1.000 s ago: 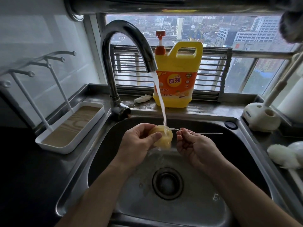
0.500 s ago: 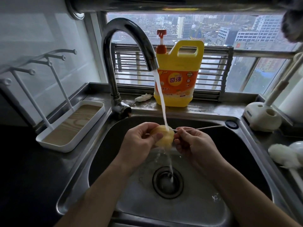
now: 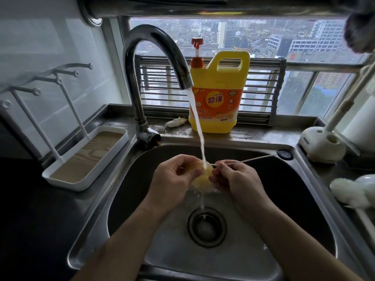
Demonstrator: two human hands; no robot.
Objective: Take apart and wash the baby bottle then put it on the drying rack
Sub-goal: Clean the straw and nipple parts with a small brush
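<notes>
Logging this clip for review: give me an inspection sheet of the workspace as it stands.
surface: steel sink, wet; tap running into it.
job's things: yellow bottle part under the stream; thin white rod meets it; drying rack left of the sink.
clutter: soap jug and small white object on the ledge; brush stand and white sponge at right.
grips: left hand holds the yellow bottle part; right hand pinches the thin white rod.
cables: nothing seen.
surroundings: window, city buildings outside.
</notes>
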